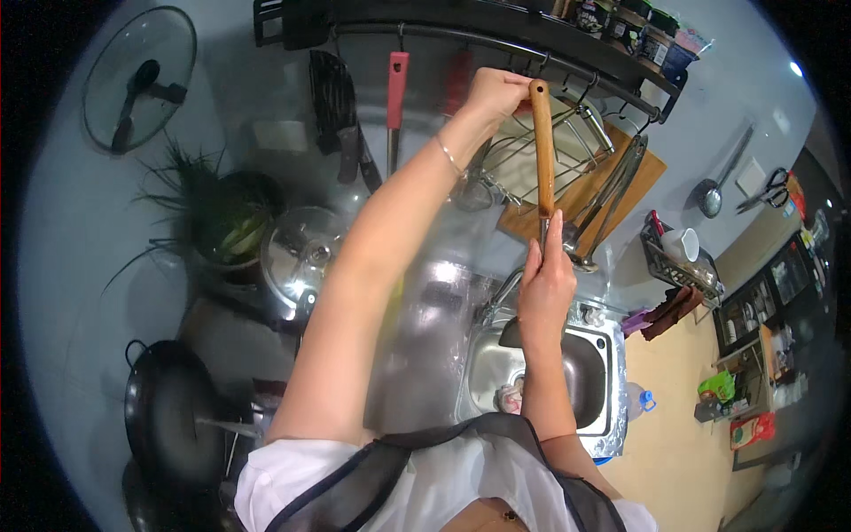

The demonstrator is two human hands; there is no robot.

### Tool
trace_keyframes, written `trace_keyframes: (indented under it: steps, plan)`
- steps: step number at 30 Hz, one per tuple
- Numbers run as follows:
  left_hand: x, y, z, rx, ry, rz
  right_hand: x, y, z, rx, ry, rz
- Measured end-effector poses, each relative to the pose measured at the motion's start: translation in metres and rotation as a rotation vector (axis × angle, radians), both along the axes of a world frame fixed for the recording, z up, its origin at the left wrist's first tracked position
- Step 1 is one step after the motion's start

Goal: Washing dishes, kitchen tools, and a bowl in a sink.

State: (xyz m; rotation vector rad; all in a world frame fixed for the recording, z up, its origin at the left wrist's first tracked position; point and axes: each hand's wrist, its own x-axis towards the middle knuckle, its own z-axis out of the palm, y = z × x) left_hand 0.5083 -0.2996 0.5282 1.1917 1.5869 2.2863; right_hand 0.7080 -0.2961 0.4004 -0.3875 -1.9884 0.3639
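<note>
My right hand (548,292) grips a wok spatula by the neck, just below its wooden handle (544,149). The handle points upward and has a hole near its tip. Part of the dark metal blade (511,334) shows beside my wrist, over the sink. My left hand (495,96) is raised under the hanging rail (439,30), fingertips at the upper end of the handle. Whether they pinch the handle or a hook is hidden. Behind the handle are a wire rack (518,156), a wooden cutting board (655,169) and hanging ladles (618,179).
A stainless steel sink (482,379) holds a crumpled cloth (510,397). Leftward stand a glass-lidded pot (302,249), a pot with green leaves (239,243) and a black wok (169,405). Knives (349,153) and a pink-handled utensil (397,90) hang at the wall. A basket (665,263) hangs right.
</note>
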Motion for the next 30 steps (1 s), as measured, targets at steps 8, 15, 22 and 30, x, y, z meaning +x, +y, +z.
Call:
trace_keyframes:
  steps: [8, 15, 22, 30]
  plan:
    - [-0.018, -0.004, -0.014, 0.074, -0.133, -0.157, -0.007, 0.008, -0.004, 0.0, -0.02, 0.123]
    - [0.009, -0.007, -0.005, 0.056, -0.162, -0.181, -0.01, 0.016, -0.013, 0.072, -0.033, -0.071]
    - [0.011, -0.014, -0.007, -0.006, -0.063, 0.076, 0.011, 0.013, 0.005, 0.037, -0.101, 0.287]
    - [0.027, 0.02, -0.054, -0.004, 0.076, 0.346, -0.073, 0.049, -0.069, -0.025, 0.037, 0.352]
